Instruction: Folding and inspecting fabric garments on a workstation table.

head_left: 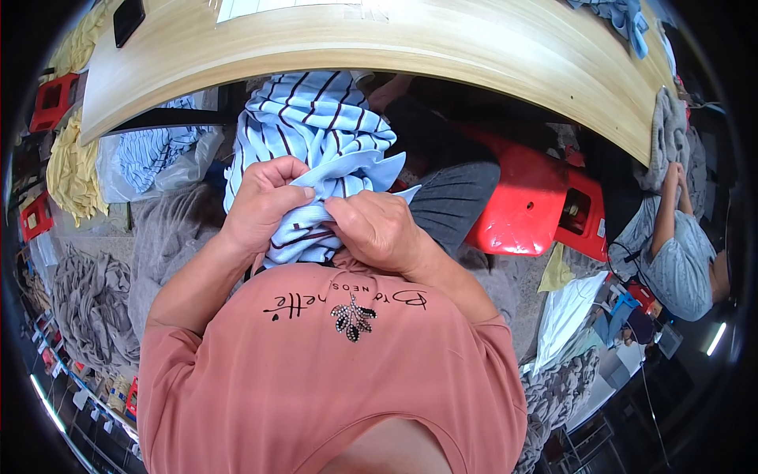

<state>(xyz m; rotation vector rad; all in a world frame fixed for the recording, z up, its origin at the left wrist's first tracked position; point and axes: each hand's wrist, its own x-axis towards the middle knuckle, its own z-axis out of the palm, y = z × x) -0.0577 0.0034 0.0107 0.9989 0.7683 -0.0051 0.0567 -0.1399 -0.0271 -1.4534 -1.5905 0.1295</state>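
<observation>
Striped garment: light blue cloth with dark stripes, bunched, held in front of the chest below the desk edge. Long axis runs roughly near-to-far, from the hands up toward the desk; the far end hangs over the lap.
Left hand: grip clenched on the garment's near edge, thumb on top.
Right hand: grip pinching the same edge, touching the left hand.
Red stool: right of the garment, under the desk.
Bag of striped cloth: left.
Grey cloth pile: far left, on the floor.
</observation>
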